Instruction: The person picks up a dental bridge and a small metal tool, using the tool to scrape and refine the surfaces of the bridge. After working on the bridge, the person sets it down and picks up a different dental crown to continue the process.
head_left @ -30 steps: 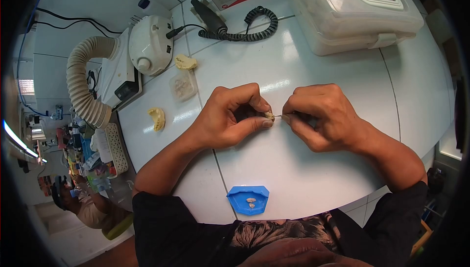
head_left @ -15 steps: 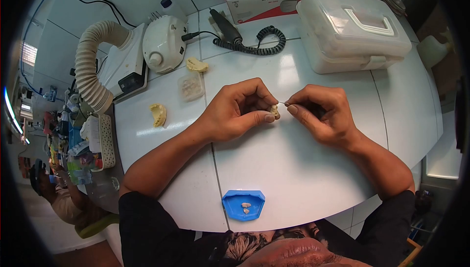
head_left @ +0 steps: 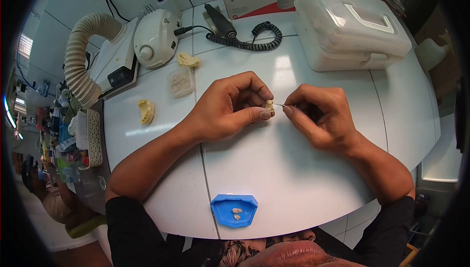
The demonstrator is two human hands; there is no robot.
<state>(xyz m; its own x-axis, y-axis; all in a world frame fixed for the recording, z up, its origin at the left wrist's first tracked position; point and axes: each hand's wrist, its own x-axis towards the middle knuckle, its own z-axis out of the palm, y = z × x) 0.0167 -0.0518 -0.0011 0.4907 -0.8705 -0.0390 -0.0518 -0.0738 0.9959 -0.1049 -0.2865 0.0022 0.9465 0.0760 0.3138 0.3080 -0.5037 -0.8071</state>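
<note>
My left hand (head_left: 229,106) pinches a small yellowish plaster tooth model (head_left: 270,106) between thumb and fingertips, above the white table. Facing it, my right hand (head_left: 320,115) grips a thin pointed metal instrument (head_left: 278,104), whose tip sits right at the model's right side. Most of the instrument is hidden inside my right fingers. Near the table's front edge lies a blue tray (head_left: 221,216) holding a few small tooth-coloured pieces (head_left: 237,211). Left of my left hand are a yellow arch-shaped plaster model (head_left: 146,111), another plaster piece (head_left: 188,60) and a small clear box (head_left: 180,82).
At the back left stand a white control unit (head_left: 157,39) and a ribbed hose (head_left: 78,54). A black handpiece (head_left: 220,21) with coiled cord lies before face mask boxes (head_left: 259,0). A translucent case (head_left: 350,27) occupies the back right. A person (head_left: 56,201) sits at far left.
The view has shifted, so table items appear further left. My hands are slightly further apart, and the model looks more upright in my left fingers.
</note>
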